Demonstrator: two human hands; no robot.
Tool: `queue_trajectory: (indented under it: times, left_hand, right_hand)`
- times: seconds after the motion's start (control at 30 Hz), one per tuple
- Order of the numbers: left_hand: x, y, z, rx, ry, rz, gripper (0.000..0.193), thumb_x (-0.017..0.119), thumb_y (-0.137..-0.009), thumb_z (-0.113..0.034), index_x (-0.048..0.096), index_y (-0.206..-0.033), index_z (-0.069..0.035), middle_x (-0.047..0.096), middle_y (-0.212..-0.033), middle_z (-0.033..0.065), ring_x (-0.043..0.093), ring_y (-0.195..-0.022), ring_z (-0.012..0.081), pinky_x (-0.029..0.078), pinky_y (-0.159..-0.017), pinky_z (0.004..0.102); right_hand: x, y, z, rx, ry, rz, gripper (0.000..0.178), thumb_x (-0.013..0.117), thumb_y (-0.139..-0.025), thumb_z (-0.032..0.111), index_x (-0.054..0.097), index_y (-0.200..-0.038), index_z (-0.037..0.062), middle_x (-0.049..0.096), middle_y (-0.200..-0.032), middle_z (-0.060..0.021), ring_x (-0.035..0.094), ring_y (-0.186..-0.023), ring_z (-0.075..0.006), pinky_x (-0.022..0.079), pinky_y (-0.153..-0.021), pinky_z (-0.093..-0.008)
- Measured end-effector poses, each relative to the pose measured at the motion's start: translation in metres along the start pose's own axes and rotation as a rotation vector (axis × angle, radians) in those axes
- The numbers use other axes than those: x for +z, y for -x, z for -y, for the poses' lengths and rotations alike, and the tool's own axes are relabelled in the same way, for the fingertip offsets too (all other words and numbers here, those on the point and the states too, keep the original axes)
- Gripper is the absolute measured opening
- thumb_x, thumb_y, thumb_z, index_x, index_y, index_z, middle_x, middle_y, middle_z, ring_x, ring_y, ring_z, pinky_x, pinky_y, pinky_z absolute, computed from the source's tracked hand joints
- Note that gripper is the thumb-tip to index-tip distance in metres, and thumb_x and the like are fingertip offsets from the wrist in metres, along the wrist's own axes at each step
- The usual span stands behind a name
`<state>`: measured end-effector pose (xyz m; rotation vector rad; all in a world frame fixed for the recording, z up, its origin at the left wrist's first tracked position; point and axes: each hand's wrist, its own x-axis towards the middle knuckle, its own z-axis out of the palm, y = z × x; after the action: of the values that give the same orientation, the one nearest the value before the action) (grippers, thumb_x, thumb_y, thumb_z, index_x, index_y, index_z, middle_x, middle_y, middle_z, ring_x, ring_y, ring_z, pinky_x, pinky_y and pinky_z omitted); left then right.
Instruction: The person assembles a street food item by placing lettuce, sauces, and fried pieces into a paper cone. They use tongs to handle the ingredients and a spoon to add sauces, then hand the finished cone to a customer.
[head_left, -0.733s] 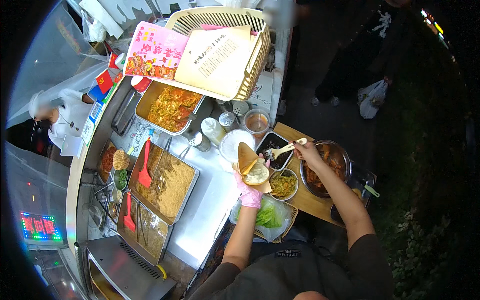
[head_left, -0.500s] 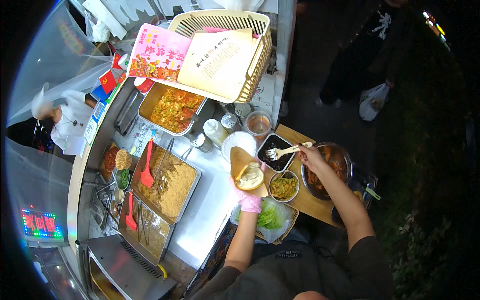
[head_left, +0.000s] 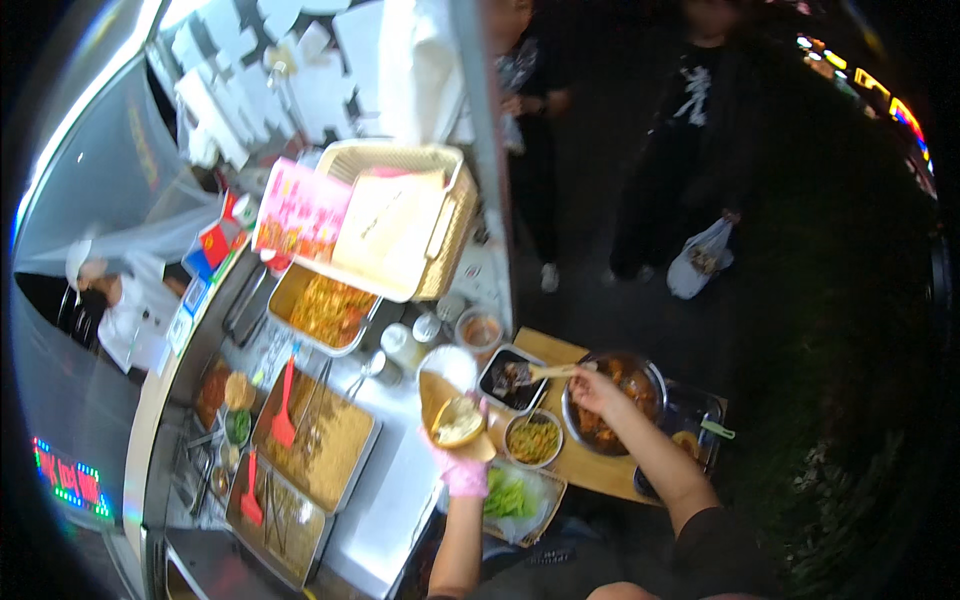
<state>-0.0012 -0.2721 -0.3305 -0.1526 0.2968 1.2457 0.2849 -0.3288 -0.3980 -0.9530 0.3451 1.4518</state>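
Note:
My left hand [head_left: 463, 474], in a pink glove, is closed around a brown paper sleeve [head_left: 434, 394] holding a split bun [head_left: 460, 424]. The bun's pale inside faces up. My bare right hand [head_left: 596, 391] grips the handle of a pale wooden fork [head_left: 554, 371]. Its head is down in a square container [head_left: 497, 400] of dark, shiny food, and dark pieces partly cover it. Between the two hands stands a round bowl [head_left: 507, 447] of chopped greenish-yellow vegetables. Beneath my right hand and wrist lies a metal bowl [head_left: 660, 387] of reddish-brown food.
Lettuce [head_left: 512, 496] lies in a lined basket by my left wrist. Metal trays [head_left: 343, 478] with red spatulas [head_left: 283, 425] fill the left side. A cream basket [head_left: 460, 215] with paper bags stands at the back. People stand beyond the counter.
The whole view has shifted, bringing more of the far side into sight. The fork's head, pale over the dark food before, now has dark pieces on it. My left hand still holds the bun.

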Motion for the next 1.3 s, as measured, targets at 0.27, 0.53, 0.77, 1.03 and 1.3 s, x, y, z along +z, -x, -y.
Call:
queue_trajectory:
  times: [0.27, 0.53, 0.77, 1.03, 1.3]
  left_hand:
    - [0.028, 0.007, 0.007, -0.049, 0.091, -0.118, 0.075, 0.043, -0.094, -0.064, 0.041, -0.144, -0.009, 0.048, -0.14, 0.0162, 0.047, -0.126, 0.041, 0.04, -0.107, 0.0604]
    - [0.035, 0.006, 0.012, -0.031, 0.022, -0.142, 0.073, 0.039, -0.096, -0.065, 0.044, -0.142, -0.009, 0.052, -0.137, 0.0153, 0.053, -0.12, 0.0392, 0.044, -0.103, 0.0596]
    - [0.034, 0.0, 0.011, -0.028, -0.047, -0.092, 0.069, 0.041, -0.097, -0.061, 0.042, -0.142, -0.008, 0.052, -0.136, 0.0153, 0.052, -0.121, 0.037, 0.042, -0.105, 0.0607]
    - [0.031, -0.012, 0.019, 0.017, -0.14, -0.089, 0.06, 0.048, -0.097, -0.051, 0.046, -0.14, -0.01, 0.054, -0.137, 0.0127, 0.053, -0.122, 0.0345, 0.041, -0.105, 0.0642]
    - [0.044, -0.006, 0.014, -0.085, -0.141, -0.045, 0.068, 0.043, -0.099, -0.057, 0.041, -0.143, -0.006, 0.05, -0.14, 0.0186, 0.05, -0.127, 0.0367, 0.037, -0.109, 0.0616]
  right_hand:
    - [-0.004, 0.009, 0.006, -0.011, -0.081, 0.001, 0.01, 0.063, -0.097, 0.017, 0.059, -0.096, 0.0072, 0.055, -0.073, -0.0031, 0.047, -0.059, -0.0091, 0.032, -0.046, -0.0195]
    - [-0.006, 0.011, 0.011, 0.014, -0.084, 0.033, 0.013, 0.063, -0.097, 0.015, 0.057, -0.099, 0.0034, 0.056, -0.078, -0.0061, 0.051, -0.065, -0.0109, 0.034, -0.047, -0.0207]
    - [-0.004, 0.011, 0.018, 0.013, -0.135, 0.112, 0.013, 0.064, -0.096, 0.016, 0.059, -0.093, 0.0044, 0.054, -0.076, -0.0042, 0.05, -0.065, -0.0105, 0.033, -0.047, -0.0208]
    - [0.007, 0.023, 0.032, -0.042, -0.113, 0.141, 0.008, 0.064, -0.095, 0.014, 0.065, -0.1, 0.0081, 0.061, -0.082, -0.0009, 0.057, -0.068, -0.0088, 0.041, -0.049, -0.0176]
    - [0.088, 0.117, 0.05, -0.193, 0.282, 0.449, 0.032, 0.056, -0.1, 0.017, 0.057, -0.128, 0.0008, 0.057, -0.084, 0.0003, 0.048, -0.07, -0.0049, 0.035, -0.056, -0.018]
